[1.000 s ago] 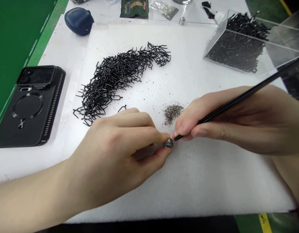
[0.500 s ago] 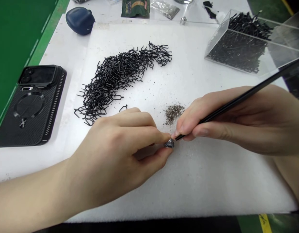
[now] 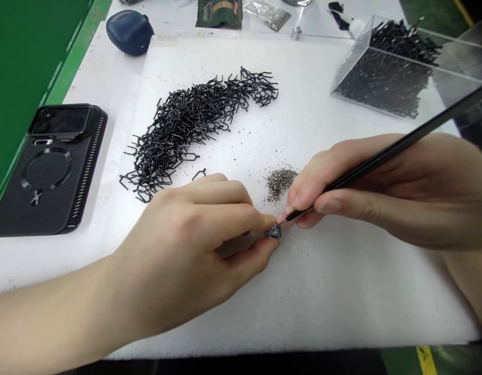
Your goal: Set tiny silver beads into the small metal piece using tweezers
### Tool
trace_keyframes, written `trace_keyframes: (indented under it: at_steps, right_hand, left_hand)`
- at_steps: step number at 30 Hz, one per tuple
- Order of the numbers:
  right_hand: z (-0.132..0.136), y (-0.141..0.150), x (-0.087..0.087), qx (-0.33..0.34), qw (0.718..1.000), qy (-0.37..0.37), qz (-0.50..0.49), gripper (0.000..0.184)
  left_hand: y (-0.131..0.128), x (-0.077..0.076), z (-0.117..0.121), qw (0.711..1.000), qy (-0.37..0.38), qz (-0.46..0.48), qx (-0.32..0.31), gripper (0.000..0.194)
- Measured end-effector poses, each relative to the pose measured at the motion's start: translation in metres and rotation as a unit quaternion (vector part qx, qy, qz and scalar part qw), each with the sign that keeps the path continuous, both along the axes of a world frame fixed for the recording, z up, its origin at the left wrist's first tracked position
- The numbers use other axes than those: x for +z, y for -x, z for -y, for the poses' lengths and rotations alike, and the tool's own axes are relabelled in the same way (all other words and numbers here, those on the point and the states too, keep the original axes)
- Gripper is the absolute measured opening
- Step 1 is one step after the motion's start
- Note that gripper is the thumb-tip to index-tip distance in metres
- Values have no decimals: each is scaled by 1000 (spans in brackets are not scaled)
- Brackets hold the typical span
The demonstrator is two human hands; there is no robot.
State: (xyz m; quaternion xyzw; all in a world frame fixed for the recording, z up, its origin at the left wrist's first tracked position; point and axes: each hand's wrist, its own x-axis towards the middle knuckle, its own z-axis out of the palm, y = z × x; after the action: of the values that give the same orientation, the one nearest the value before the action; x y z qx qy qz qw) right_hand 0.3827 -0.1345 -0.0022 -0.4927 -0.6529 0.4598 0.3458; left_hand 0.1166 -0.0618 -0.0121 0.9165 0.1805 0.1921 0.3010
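Observation:
Between the thumb and forefinger of my left hand (image 3: pixel 194 245) is a small dark grey part (image 3: pixel 273 231) with a shiny top, partly covered by the fingertips. My right hand (image 3: pixel 373 192) is closed around slim black tweezers (image 3: pixel 385 156), held like a pen. Their fine tip meets the upper edge of the small part, and my right fingertips rest close to my left forefinger. Just beyond both hands lies a little heap of tiny metallic pieces (image 3: pixel 280 182), its right side near my right fingers. A loose black forked piece (image 3: pixel 199 174) lies above my left knuckles.
A curved pile of black forked pieces (image 3: pixel 194 114) spreads over the white mat (image 3: pixel 326 302). At left is a black phone (image 3: pixel 45 177); a dark blue case (image 3: pixel 130 33) sits behind it. A clear box (image 3: pixel 385 83) of black pieces stands back right. A green packet (image 3: pixel 219 13) lies behind.
My right hand and the tweezers have shifted slightly, with the tweezers' tip more exposed at the small part. My left hand has stayed almost still.

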Motion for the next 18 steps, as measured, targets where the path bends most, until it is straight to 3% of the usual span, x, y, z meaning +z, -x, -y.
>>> trace_keyframes:
  at_steps: [10, 18]
  right_hand:
    - [-2, -4, -4, 25, 1000, 6, -7, 12]
    - [-1, -2, -2, 23, 1000, -5, -13, 8]
  left_hand:
    - [-4, -9, -1, 1000, -1, 22, 9, 14]
    - [-5, -3, -2, 1000, 4, 13, -1, 15]
